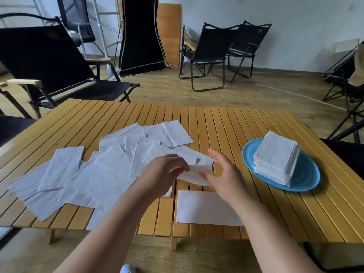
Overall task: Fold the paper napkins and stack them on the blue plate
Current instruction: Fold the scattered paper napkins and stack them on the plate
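Note:
Several white paper napkins [110,164] lie spread and overlapping on the left half of the wooden slat table [226,125]. A blue plate [303,180] on the right carries a stack of folded napkins [275,156]. My left hand [163,172] pinches one napkin [195,173] lifted just above the table. My right hand [222,174] has its thumb on that napkin's right edge, with the fingers straight. A half-folded napkin [206,207] lies flat near the front edge, partly under my right forearm.
Black folding chairs stand around the table: one at far left [49,62], two at the back [210,54], one at the right edge [346,91]. A black fabric panel [139,34] leans at the back wall. The table's right and far parts show bare slats.

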The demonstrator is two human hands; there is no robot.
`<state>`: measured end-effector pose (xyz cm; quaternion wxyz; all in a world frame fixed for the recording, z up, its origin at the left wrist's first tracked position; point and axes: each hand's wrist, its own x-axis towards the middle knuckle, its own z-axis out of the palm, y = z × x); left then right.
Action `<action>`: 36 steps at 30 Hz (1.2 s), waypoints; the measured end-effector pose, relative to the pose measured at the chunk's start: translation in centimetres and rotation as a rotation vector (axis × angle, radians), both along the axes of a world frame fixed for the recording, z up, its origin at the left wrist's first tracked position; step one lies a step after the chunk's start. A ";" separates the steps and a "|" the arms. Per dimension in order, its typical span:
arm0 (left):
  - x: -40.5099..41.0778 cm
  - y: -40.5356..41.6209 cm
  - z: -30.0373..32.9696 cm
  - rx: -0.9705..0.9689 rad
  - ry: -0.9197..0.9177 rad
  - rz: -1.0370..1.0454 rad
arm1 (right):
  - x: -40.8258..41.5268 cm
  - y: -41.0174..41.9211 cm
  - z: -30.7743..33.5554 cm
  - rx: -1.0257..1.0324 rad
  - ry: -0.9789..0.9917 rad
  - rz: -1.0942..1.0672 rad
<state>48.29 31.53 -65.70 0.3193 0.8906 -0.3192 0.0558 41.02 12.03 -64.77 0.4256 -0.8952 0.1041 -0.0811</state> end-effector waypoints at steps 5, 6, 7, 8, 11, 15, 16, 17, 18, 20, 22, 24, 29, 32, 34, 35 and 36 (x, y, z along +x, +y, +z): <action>-0.6 0.2 1.0 -0.191 0.237 0.071 | -0.3 -0.6 1.1 0.021 -0.122 0.013; -0.4 0.4 1.2 -0.220 0.302 0.096 | -0.3 -0.9 1.3 0.044 -0.130 0.001; -0.3 0.6 1.3 -0.239 0.360 0.114 | -0.3 -1.1 1.4 0.060 -0.132 -0.019; -0.1 0.7 1.3 -0.248 0.411 0.128 | -0.4 -1.4 1.5 0.063 -0.120 -0.045; 0.0 1.0 1.2 -0.326 0.554 0.167 | -0.7 -2.3 1.9 0.049 0.008 -0.101; -0.4 0.8 1.4 -0.311 0.733 0.158 | -1.4 -3.7 2.3 -0.062 0.320 -0.030; -0.5 0.7 1.3 -0.277 0.768 0.149 | -1.6 -3.9 2.3 -0.110 0.393 -0.003; -0.6 0.6 1.3 -0.247 0.800 0.140 | -1.8 -4.1 2.3 -0.155 0.448 0.015; -0.8 0.4 1.1 -0.228 0.830 0.131 | -2.0 -4.3 2.3 -0.193 0.483 0.022; -1.1 0.1 0.6 -0.187 0.865 0.115 | -2.2 -4.4 2.3 -0.248 0.509 0.011; -1.3 -0.3 0.3 -0.128 0.854 0.103 | -2.2 -4.5 2.2 -0.280 0.514 -0.009; -1.4 -0.6 0.1 -0.085 0.823 0.111 | -2.1 -4.4 2.2 -0.298 0.524 -0.024; -1.3 -0.8 -0.4 0.023 0.755 0.108 | -1.8 -4.2 1.8 -0.322 0.567 -0.042; -1.3 -0.8 -0.8 0.087 0.713 0.091 | -1.7 -4.1 1.6 -0.333 0.597 -0.042; -1.3 -0.9 -1.0 0.115 0.685 0.079 | -1.6 -3.9 1.6 -0.346 0.614 -0.043; -1.3 -0.9 -1.1 0.121 0.664 0.077 | -1.6 -3.9 1.6 -0.356 0.619 -0.044; -1.3 -0.9 -1.2 0.123 0.640 0.080 | -1.6 -3.8 1.5 -0.371 0.619 -0.048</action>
